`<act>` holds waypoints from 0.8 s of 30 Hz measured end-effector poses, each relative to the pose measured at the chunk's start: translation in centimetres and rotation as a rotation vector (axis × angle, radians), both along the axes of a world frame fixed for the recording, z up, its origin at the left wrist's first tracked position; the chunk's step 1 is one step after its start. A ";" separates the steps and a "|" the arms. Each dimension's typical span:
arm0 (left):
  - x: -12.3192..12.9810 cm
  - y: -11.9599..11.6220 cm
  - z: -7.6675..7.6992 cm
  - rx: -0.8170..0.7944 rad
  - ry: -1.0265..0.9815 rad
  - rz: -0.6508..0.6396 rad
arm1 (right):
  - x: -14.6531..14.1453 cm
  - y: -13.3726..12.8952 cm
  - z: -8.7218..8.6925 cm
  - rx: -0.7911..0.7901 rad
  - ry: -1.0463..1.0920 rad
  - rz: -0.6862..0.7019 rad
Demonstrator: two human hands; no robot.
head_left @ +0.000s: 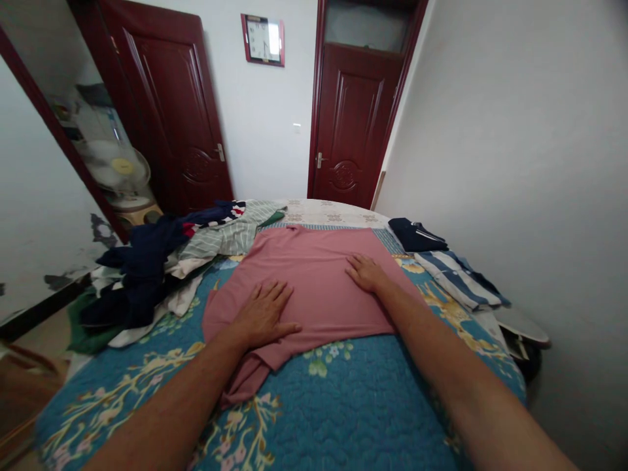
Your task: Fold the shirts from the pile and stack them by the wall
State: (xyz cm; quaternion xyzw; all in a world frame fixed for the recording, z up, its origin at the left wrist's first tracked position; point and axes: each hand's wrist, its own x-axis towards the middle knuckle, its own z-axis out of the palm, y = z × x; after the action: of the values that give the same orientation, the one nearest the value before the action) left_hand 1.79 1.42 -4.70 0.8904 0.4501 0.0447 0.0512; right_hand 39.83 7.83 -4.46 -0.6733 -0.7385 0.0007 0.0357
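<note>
A pink shirt lies spread over the blue floral bedcover, with one sleeve sticking out toward me at its lower left. My left hand rests flat on the left part of the cloth, fingers stretched and thumb apart. On the right part of the cloth lies my right hand, palm down with its fingers out. Neither hand grasps the fabric. My right forearm covers part of the shirt's right edge.
Rumpled clothes in navy, green and striped fabric are heaped at the bed's left. Along the right edge lie a folded navy garment and a folded blue-and-white striped garment. A round stool stands between bed and wall.
</note>
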 end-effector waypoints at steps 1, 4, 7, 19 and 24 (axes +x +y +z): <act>0.0 0.0 0.1 -0.004 0.001 -0.004 | 0.4 0.4 0.2 -0.003 -0.003 -0.035; 0.0 -0.2 0.4 -0.010 -0.001 -0.022 | -0.8 1.0 0.8 0.030 -0.011 -0.060; 0.0 -0.4 0.6 -0.018 -0.006 -0.033 | -4.5 0.7 0.8 0.097 0.014 0.128; 0.1 -0.7 0.9 -0.018 -0.018 -0.025 | -12.5 6.9 -0.5 -0.016 0.080 0.256; 0.1 -0.6 0.8 -0.012 -0.024 -0.026 | -13.4 9.1 -0.4 0.078 0.090 0.077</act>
State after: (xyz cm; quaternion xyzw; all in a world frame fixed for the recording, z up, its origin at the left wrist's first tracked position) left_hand 1.90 0.79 -3.94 0.8953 0.4380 0.0521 0.0628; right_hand 26.44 16.88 -4.90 -0.6417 -0.7611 0.0034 0.0949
